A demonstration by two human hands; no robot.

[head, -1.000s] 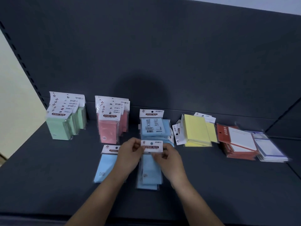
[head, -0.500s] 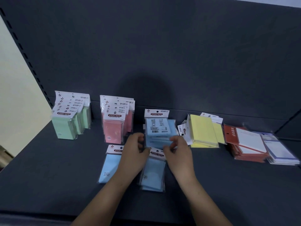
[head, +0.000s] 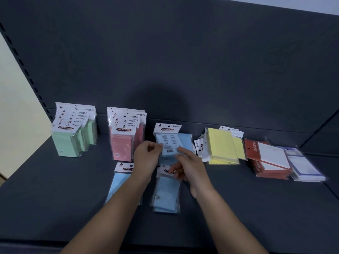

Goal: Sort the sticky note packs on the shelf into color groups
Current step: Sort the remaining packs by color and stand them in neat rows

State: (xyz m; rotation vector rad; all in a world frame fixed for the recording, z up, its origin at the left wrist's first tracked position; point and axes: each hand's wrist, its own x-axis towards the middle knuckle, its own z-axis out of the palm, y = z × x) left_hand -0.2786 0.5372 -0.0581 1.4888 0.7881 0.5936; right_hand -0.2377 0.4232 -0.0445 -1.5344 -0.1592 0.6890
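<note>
1. The shelf is dark and carries packs set out in colour groups along its back.
2. At far left the green packs stand upright in a row, with the pink packs upright just beside them on the right.
3. The blue stack sits at the middle back, its top pack showing a printed label and barcode.
4. The left hand has its fingers curled, and thumb and forefinger pinch the left edge of the blue stack.
5. The right hand points its forefinger at the stack's lower right edge. Its other fingers curl loosely over the header of the blue pile; whether they grip anything cannot be told.
6. That blue pile lies flat in front of the stack, under the right hand.
7. A single blue pack lies flat to the pile's left, partly covered by the left forearm.
8. Right of the blue stack, the yellow packs lean in a loose heap.
9. Further right the red packs are piled, and the purple-edged packs touch them at far right.
</note>
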